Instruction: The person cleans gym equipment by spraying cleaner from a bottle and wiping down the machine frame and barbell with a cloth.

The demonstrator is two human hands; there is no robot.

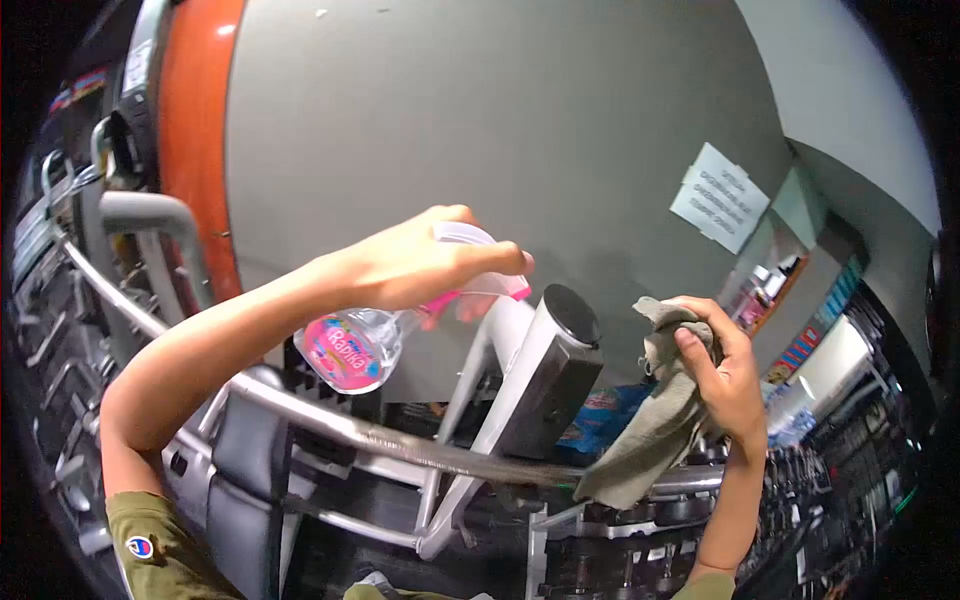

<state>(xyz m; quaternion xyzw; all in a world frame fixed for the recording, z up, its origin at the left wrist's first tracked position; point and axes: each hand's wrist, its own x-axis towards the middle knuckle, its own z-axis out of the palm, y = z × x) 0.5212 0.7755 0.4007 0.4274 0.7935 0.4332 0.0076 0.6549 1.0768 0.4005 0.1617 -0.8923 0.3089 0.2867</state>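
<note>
My left hand (415, 262) is closed around the neck and trigger of a clear spray bottle (350, 350). The bottle has a pink and blue label and a white and pink spray head, and it tilts with its base toward the lower left. A grey-green cloth (650, 435) hangs from my right hand (728, 375), pinched between thumb and fingers. Below both hands a long metal bar (370, 437) runs across the view, with a rough, worn-looking middle. The cloth's lower end overlaps the bar in view; whether it touches, I cannot tell.
Beyond the bar rises a silver post with a black cap (572, 312). A black padded bench (250, 450) is at lower left. Dumbbell racks (640, 575) fill the lower right. A paper sign (720, 198) hangs on the grey wall, and a shelf with bottles (755, 295) stands at right.
</note>
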